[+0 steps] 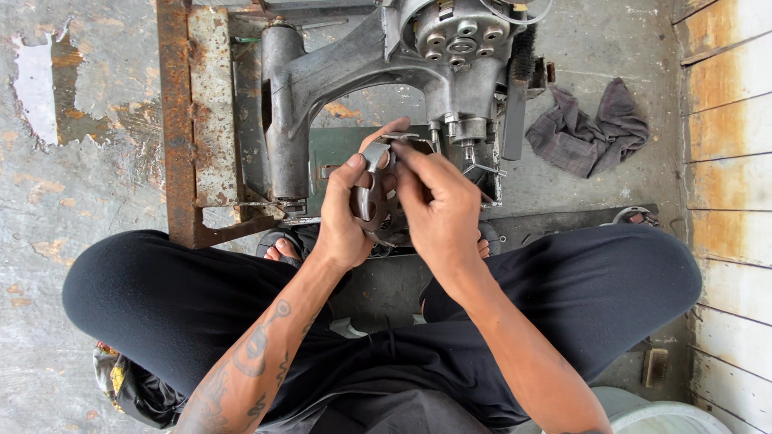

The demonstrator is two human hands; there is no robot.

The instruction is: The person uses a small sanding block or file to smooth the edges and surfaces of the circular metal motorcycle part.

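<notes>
Hands are working just in front of the grey sewing machine (378,72): the left hand (346,213) is clamping a dark curved metal part (371,201), while the right hand (438,209) is pinching its top edge. Steadying the part close to the machine looks wisest. A grey rag (591,128) is lying right of the machine.

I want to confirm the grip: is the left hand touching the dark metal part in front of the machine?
Touching. The head view shows the left hand wrapped around the dark metal part, thumb pressed on its top edge.
</notes>
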